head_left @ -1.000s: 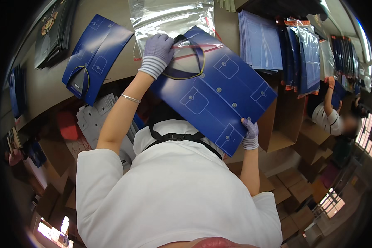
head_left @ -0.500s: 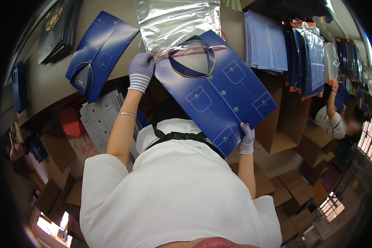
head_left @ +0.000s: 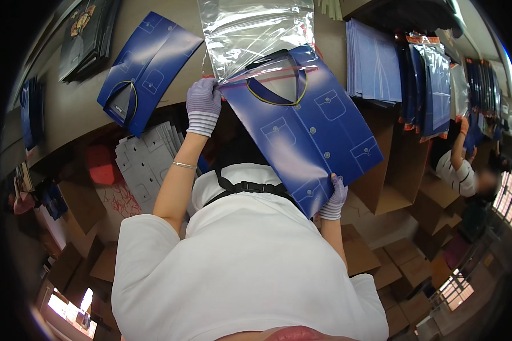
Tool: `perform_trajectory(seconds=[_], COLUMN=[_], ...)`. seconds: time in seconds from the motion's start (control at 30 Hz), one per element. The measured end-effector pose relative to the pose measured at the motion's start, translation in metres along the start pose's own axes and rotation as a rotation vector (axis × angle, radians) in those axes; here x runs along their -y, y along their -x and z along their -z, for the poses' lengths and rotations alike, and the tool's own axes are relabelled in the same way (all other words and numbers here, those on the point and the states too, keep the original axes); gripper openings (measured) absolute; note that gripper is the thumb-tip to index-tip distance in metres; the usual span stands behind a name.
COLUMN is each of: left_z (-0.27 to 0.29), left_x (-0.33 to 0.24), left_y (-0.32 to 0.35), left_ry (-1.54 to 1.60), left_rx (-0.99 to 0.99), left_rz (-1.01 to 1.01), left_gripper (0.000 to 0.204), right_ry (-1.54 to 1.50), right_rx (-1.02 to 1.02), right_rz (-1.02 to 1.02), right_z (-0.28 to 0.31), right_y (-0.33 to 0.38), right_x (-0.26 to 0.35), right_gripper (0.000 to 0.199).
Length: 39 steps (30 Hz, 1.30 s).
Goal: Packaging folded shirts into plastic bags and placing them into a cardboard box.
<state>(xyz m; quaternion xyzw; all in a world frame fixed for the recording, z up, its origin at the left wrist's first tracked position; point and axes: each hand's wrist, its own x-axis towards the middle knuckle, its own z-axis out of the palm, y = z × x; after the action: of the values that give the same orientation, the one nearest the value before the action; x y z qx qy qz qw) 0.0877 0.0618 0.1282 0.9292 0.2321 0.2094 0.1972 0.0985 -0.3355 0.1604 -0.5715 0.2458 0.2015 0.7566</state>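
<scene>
A blue shirt-shaped card folder (head_left: 324,133), printed with pockets and buttons and with a yellow-edged collar cut-out, lies slanted in front of me. Its collar end is under the clear film at the red-striped mouth of a plastic bag (head_left: 259,34). My left hand (head_left: 203,105), in a lilac glove with striped cuff, is closed on the bag's left mouth corner, beside the folder's shoulder. At the lower edge of the folder, my right hand (head_left: 334,199), gloved alike, grips it with the thumb on top.
Another blue shirt-shaped folder (head_left: 148,71) lies left on the table (head_left: 179,111). Dark packs (head_left: 88,42) are stacked beyond it. Light-blue sheets (head_left: 372,62) and bagged blue folders (head_left: 435,85) stand at right. Below are grey card sheets (head_left: 148,162) and cardboard boxes (head_left: 401,182). Another person (head_left: 455,162) works at far right.
The folder has turned slightly clockwise, lining up more with the bag. Both hands keep their grips. The whole view has shifted a little.
</scene>
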Motion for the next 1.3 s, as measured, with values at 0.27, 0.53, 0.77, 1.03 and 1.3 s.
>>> perform_trajectory(seconds=[0.27, 0.53, 0.77, 1.03, 1.3], left_z=[-0.008, -0.074, -0.112, -0.138, -0.106], left_x=[-0.018, 0.054, 0.042, 0.044, 0.010], left_y=[0.002, -0.027, -0.059, -0.085, -0.063], left_ry=[0.194, 1.175, 1.262, 0.771, 0.804], left_rx=[0.098, 0.384, 0.359, 0.352, 0.025], left_rz=[-0.117, 0.833, 1.106, 0.944, 0.912], left_gripper=[0.011, 0.023, 0.021, 0.029, 0.020], right_ry=[0.067, -0.106, 1.505, 1.114, 0.688], right_rx=[-0.148, 0.076, 0.451, 0.180, 0.304], right_rz=[0.170, -0.159, -0.512, 0.668, 0.513], right_z=[-0.038, -0.032, -0.025, -0.200, -0.183], right_y=[0.015, -0.048, -0.171, -0.351, -0.347], right_x=[-0.007, -0.035, -0.016, 0.077, 0.049], right_gripper=[0.016, 0.019, 0.031, 0.037, 0.025])
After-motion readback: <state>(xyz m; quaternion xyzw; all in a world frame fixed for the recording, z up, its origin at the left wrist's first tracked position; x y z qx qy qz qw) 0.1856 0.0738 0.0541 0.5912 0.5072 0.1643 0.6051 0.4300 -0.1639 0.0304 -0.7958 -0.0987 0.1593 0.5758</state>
